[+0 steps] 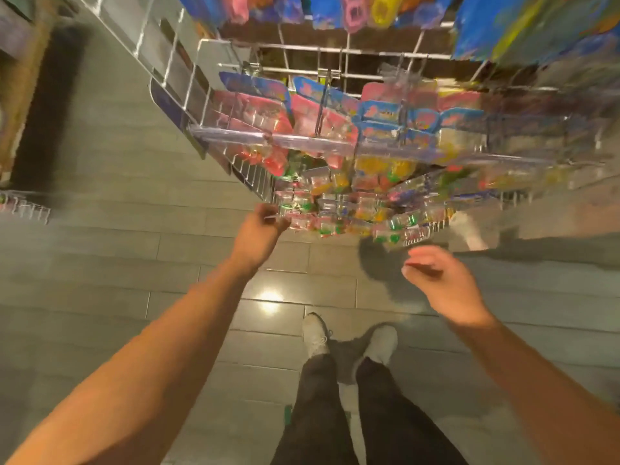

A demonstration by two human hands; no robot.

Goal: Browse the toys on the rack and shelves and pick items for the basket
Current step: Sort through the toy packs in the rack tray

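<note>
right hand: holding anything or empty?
Empty. The right hand hangs over the floor, fingers loosely curled round nothing, short of the toy packs.

Both bare arms are reaching forward toward 12 o'clock. The left hand (260, 229) is curling its fingers at about 11 o'clock; the right hand (443, 283) is hanging loosely curled at 1 o'clock, holding nothing.

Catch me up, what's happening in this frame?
A person stands on a tiled floor facing a wire toy rack hung with blister-packed toys. The left hand reaches to the lowest row and touches the edge of a clear toy pack; blur hides whether it really grips it. The right hand hovers just below the rack with fingers loosely curled, holding nothing. No basket is in view.
</note>
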